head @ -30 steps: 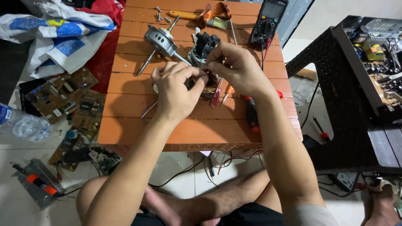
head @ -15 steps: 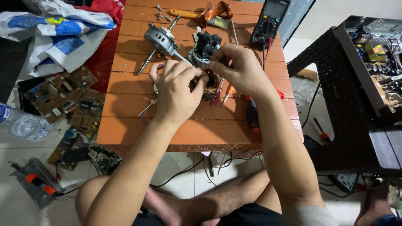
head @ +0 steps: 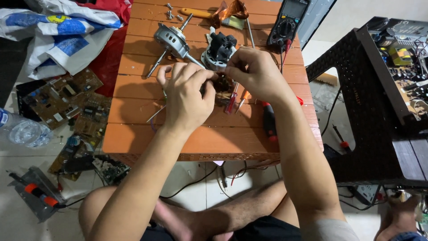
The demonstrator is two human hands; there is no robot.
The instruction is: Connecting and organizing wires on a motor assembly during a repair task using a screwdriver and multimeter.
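Over a low orange slatted table [head: 147,134], my left hand [head: 186,96] and my right hand [head: 256,76] meet around a small dark motor coil [head: 223,85], fingers pinched on it; most of the coil is hidden between them. Just behind the hands stands a grey motor housing with a black top [head: 218,49]. A metal rotor with a long shaft [head: 171,40] lies to the left of it. Red- and orange-handled screwdrivers [head: 234,98] lie under my right hand.
A black multimeter [head: 287,22] with leads sits at the table's far right, a yellow-handled tool [head: 198,12] and screws at the back. Circuit boards [head: 67,98], a plastic bottle [head: 22,131] and bags lie on the floor left. A black rack [head: 379,111] stands right.
Both hands stay pinched on the coil; they have drawn slightly closer together, with small finger movements. Nothing else on the table has moved.
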